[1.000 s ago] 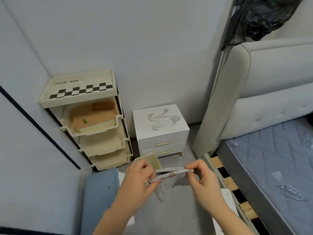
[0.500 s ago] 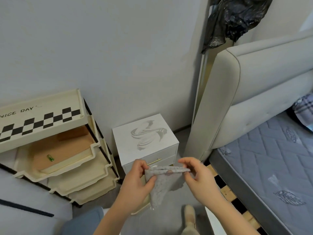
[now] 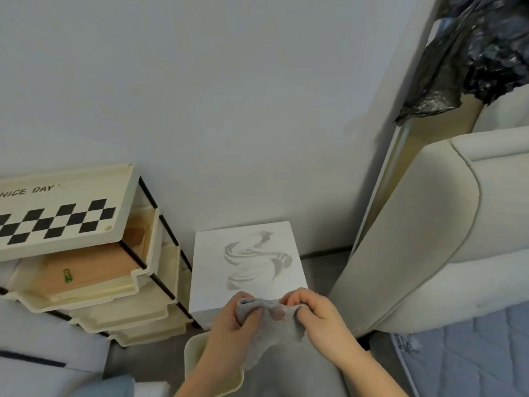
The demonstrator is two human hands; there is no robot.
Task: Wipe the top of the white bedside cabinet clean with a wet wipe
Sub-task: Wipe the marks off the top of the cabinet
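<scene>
The white bedside cabinet stands against the wall; its top carries a grey swirl pattern. Just in front of its near edge I hold a grey wet wipe between both hands. My left hand pinches the wipe's left end and my right hand pinches the right end. The wipe hangs down crumpled between them. Both hands hover above the cabinet's front edge, hiding its drawers.
A cream stacked tray rack with a checkered lid stands left of the cabinet. A padded cream headboard and a blue mattress are at the right. A cream bin sits below my left hand. A black bag hangs at the upper right.
The view has closed in on the cabinet, which now fills more of the frame. My hands with the wipe have come up to its front edge and drawn closer together.
</scene>
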